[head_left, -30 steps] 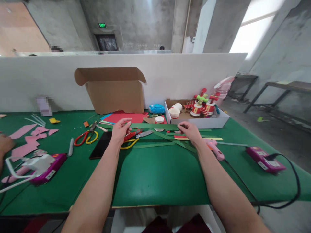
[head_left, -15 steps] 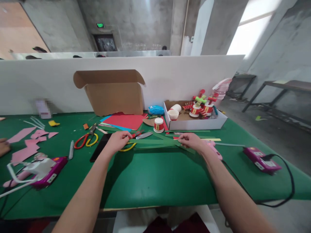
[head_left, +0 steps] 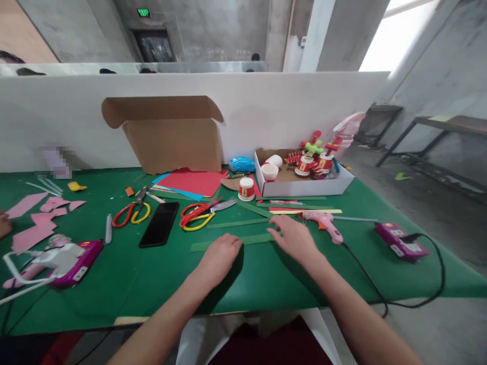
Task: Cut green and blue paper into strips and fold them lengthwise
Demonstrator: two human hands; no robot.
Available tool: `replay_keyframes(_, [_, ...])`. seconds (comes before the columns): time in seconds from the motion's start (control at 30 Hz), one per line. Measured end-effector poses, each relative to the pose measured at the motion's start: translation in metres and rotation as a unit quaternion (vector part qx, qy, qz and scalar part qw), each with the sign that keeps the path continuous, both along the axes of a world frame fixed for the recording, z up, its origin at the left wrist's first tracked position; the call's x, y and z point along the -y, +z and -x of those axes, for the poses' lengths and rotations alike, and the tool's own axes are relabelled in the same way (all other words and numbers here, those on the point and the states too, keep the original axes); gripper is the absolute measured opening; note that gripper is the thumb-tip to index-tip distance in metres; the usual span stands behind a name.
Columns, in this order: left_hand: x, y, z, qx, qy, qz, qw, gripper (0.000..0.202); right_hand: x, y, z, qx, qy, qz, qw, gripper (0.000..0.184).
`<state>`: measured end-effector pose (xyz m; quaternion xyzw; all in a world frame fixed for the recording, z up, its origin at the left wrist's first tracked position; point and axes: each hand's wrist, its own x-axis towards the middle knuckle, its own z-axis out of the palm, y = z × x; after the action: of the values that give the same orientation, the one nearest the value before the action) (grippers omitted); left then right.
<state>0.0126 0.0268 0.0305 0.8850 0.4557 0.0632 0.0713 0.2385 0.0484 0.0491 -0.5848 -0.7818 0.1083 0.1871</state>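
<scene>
A green paper strip [head_left: 258, 239] lies on the green table, running beneath both my hands. My left hand [head_left: 220, 258] is over it, fingers curled together on the strip, its fingertips partly hidden. At the strip's right end is my right hand [head_left: 292, 237], thumb and fingers apart, with nothing visible between them. A second, thinner green strip [head_left: 238, 223] lies just beyond. Behind my right hand, a pink glue gun [head_left: 323, 221] rests on its side. Red-and-yellow-handled scissors [head_left: 198, 215] lie beyond my left hand.
A black phone [head_left: 160, 224] and another pair of scissors [head_left: 133, 213] lie left. A paper cup [head_left: 246, 189] stands near a white box [head_left: 308, 188] holding cups and spring figures. A purple power strip [head_left: 401, 242] is right. Another person's hand [head_left: 4, 224] shows at far left.
Both hands have come nearer to me, the left also moving right. The green strip held stretched between them now lies on the table. My right hand has opened.
</scene>
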Motion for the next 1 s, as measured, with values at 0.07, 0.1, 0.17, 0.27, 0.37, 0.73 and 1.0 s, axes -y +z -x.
replay_keyframes(0.07, [-0.001, -0.004, -0.003, -0.011, 0.004, -0.019, 1.0, 0.026, 0.003, -0.007, 0.014, -0.066, 0.137, 0.001, 0.988, 0.011])
replay_keyframes(0.1, [-0.002, -0.005, -0.003, -0.019, 0.002, -0.025, 1.0, 0.024, 0.003, -0.012, 0.02, -0.087, 0.172, 0.008, 0.981, 0.011])
replay_keyframes(0.17, [-0.003, -0.005, -0.004, -0.039, 0.0, -0.03, 0.999, 0.022, 0.0, -0.023, 0.028, -0.101, 0.191, 0.019, 0.976, 0.008])
replay_keyframes(0.27, [-0.005, -0.001, -0.005, -0.052, 0.0, -0.027, 0.998, 0.024, -0.008, -0.036, 0.032, -0.11, 0.181, 0.03, 0.977, 0.009])
replay_keyframes(0.37, [-0.009, 0.003, -0.004, -0.058, 0.009, -0.008, 0.998, 0.028, -0.013, -0.039, 0.031, -0.125, 0.184, 0.039, 0.974, 0.011])
replay_keyframes(0.73, [-0.013, 0.007, -0.005, -0.077, 0.03, 0.004, 0.997, 0.023, -0.019, -0.037, 0.04, -0.096, 0.16, 0.053, 0.981, 0.011])
replay_keyframes(1.0, [-0.013, 0.006, -0.002, -0.081, 0.021, 0.028, 0.996, 0.025, -0.017, -0.038, 0.04, -0.097, 0.156, 0.042, 0.982, 0.014])
